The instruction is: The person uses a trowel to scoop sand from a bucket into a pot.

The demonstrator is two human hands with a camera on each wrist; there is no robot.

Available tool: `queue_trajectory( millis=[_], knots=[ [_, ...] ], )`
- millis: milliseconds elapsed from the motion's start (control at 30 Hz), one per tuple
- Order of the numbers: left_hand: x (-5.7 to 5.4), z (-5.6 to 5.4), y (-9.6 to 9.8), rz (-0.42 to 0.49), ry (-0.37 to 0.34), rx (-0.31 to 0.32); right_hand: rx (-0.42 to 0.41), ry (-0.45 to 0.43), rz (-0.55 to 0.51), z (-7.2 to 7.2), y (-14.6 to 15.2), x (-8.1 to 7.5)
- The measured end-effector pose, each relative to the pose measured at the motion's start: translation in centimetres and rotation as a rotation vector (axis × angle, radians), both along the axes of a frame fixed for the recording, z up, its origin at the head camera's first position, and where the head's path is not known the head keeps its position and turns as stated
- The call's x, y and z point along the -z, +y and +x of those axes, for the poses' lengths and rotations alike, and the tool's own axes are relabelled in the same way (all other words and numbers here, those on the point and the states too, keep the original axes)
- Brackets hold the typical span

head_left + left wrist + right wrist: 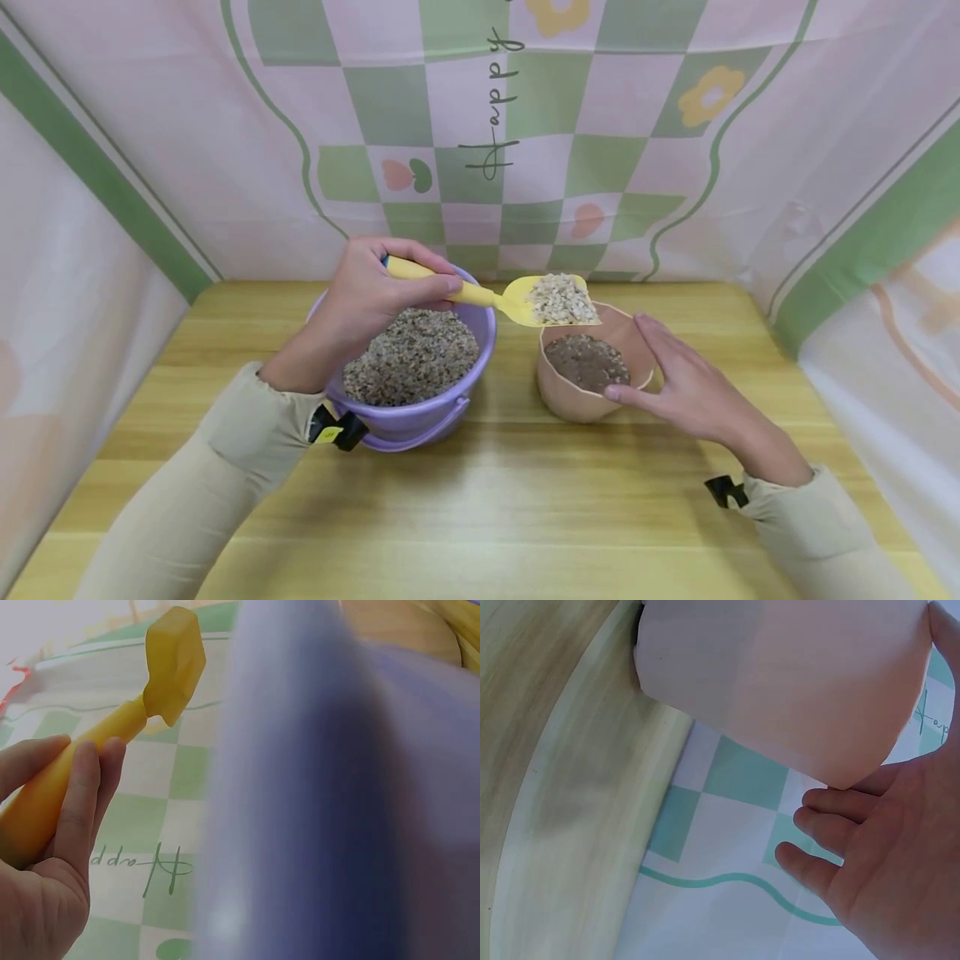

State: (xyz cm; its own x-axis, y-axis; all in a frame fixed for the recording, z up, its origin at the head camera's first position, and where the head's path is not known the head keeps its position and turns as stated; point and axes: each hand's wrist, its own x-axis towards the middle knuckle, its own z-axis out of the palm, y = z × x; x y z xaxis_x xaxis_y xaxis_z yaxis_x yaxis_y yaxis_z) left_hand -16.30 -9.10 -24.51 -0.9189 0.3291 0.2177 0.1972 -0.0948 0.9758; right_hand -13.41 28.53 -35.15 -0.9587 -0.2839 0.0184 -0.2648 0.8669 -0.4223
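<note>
My left hand grips the handle of a yellow toy shovel from above. On the shovel's scoop lies a heap of pale, coarse grains, level with the back rim of a pinkish plant pot. Brown soil fills the lower part of that pot. My right hand holds the pot's right side, thumb at the near rim and index finger at the far rim; the right wrist view shows the other fingers loosely bent beside the pot. Below my left hand stands a purple bucket with mixed grey-brown grit.
The bucket's handle hangs down at its front. A wooden table carries both containers, with a gap between them. Behind it rises a green-and-white checked cloth, and more cloth hangs at both sides.
</note>
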Motion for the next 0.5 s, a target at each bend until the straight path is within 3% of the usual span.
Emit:
queue_trajectory(
  millis=[133,500],
  knots=[
    [0.0,-0.2,0.2,0.029,-0.015,0.026,0.015,-0.015,0.001,0.1,-0.3,-0.2],
    [-0.1,0.0,1.7,0.006,-0.030,0.001,0.009,-0.031,-0.011,0.0,-0.1,-0.3]
  ],
)
